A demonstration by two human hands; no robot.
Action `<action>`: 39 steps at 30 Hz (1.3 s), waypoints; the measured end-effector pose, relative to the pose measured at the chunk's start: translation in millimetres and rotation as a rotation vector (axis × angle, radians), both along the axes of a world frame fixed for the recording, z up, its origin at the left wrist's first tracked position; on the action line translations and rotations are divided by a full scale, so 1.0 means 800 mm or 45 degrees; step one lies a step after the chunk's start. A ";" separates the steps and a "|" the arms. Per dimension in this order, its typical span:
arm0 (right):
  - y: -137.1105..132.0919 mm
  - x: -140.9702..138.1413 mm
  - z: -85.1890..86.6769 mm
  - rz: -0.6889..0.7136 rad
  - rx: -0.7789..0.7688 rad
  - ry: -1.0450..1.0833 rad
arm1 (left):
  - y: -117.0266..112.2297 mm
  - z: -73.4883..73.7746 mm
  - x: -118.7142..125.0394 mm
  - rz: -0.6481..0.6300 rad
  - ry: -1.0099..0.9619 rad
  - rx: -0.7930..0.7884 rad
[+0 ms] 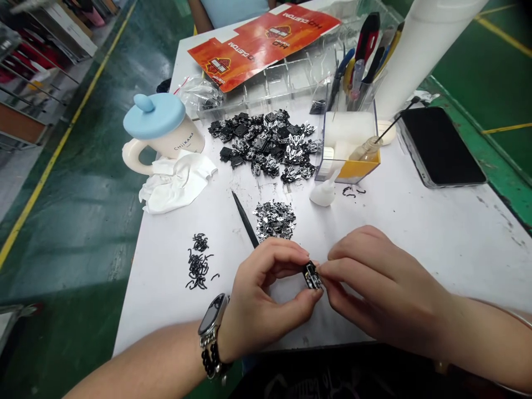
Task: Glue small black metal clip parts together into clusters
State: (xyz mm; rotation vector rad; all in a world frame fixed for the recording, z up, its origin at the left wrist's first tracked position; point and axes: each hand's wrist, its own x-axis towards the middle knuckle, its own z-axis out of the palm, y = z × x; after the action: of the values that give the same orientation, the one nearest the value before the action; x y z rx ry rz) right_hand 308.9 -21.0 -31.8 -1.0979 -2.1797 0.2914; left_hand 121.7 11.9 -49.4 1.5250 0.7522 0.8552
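Note:
My left hand [270,291] pinches a small black plastic part with metal pieces in it [311,276] between thumb and fingers, just above the table's near edge. At that part's right side, the thumb and index finger of my right hand [374,282] are closed together; whatever lies between them is hidden. Beyond my left fingers is a pile of tiny silvery metal pieces [274,219]. Black tweezers [245,217] lie beside it, their near end by my left hand. Further left sits a heap of small black curved pieces [198,265].
Many black parts with metal clips [266,144] are heaped mid-table. Around them stand a lidded mug [170,130], crumpled tissue [177,183], a tool holder [351,138], a white dropper bottle [323,193] and a phone [443,145]. Behind is a clear compartment tray [286,83] under orange card [261,44].

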 end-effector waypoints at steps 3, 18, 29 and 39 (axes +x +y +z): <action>0.001 -0.001 0.001 0.011 -0.012 -0.005 | 0.001 0.001 0.000 -0.016 0.017 0.022; 0.000 0.003 0.005 0.018 -0.217 0.122 | 0.009 0.004 -0.002 -0.041 0.065 0.273; 0.005 0.007 0.007 -0.053 -1.287 0.857 | 0.012 0.004 -0.004 -0.038 -0.074 0.032; 0.009 0.003 -0.008 0.045 -1.639 1.371 | 0.011 0.009 0.000 -0.019 -0.150 -0.152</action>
State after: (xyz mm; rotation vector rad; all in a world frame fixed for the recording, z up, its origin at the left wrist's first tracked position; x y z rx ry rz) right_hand 311.2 -13.6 -38.3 -1.0364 -0.8701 1.9335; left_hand 121.8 20.6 -42.5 1.3615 0.6927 0.8661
